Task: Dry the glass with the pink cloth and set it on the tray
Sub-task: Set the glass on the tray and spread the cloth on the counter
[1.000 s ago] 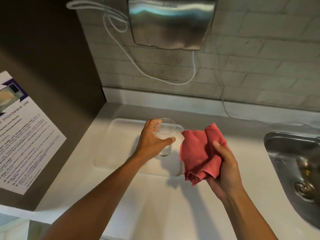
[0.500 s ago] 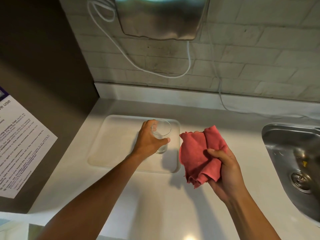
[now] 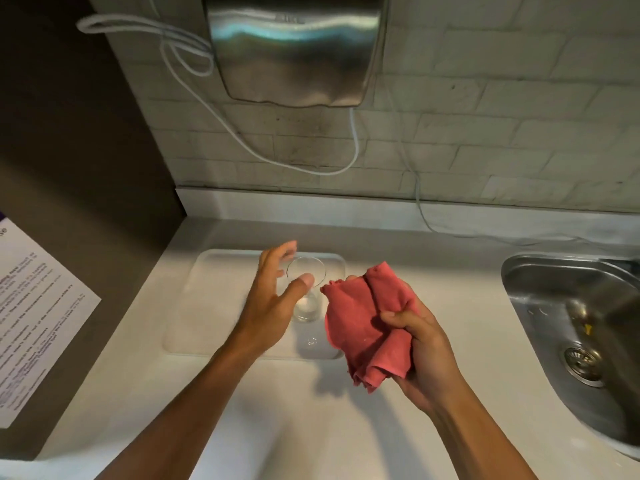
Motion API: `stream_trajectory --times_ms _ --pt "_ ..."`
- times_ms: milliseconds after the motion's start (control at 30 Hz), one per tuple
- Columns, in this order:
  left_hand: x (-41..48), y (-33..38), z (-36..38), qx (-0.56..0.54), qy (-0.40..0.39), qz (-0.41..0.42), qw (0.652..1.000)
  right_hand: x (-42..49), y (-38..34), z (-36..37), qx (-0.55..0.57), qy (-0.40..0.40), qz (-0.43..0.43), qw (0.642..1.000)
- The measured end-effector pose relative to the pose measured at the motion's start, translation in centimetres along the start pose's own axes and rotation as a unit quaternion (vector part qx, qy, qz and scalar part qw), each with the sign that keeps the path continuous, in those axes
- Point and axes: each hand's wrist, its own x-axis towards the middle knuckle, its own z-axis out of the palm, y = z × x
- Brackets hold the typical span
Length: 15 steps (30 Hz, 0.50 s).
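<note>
Left hand [image 3: 273,299] now released, fingers spread, glass [image 3: 306,292] apparently upright on tray [image 3: 214,299], right hand [image 3: 420,344] gripping pink cloth [image 3: 367,320].

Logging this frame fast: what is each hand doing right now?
Left hand: open, fingers spread beside the glass, which stands upright on the tray.
Right hand: closed, holding the pink cloth.

White surface [image 3: 433,271] running along a pale brick-tile wall [image 3: 519,98]; steel hand dryer [image 3: 294,50] hanging up top, white cables [image 3: 207,109] looping beneath. Steel sink [image 3: 571,323] sitting right, dark panel [image 3: 69,133] with printed notice [image 3: 34,323] standing left. Warm light falling.
</note>
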Motion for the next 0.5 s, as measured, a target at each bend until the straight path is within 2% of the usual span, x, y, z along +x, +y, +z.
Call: stream_trajectory --times_ms 67,133,300,500 --pt "-0.9 2.8 -0.4 -0.046 -0.154 0.02 0.987 0.0 -0.1 0.8 -0.02 -0.029 -0.002 0.999" --pt "-1.4 4.6 -0.2 -0.033 -0.235 0.022 0.971 -0.1 -0.1 1.7 -0.033 -0.061 -0.005 0.998" --pt "-1.5 5.6 -0.5 0.014 -0.164 0.035 0.986 -0.7 -0.4 2.8 -0.05 -0.1 -0.017 0.994" --pt "-2.1 6.3 -1.4 0.048 -0.15 0.039 0.987 -1.5 -0.9 3.5 -0.107 -0.108 -0.022 0.988"
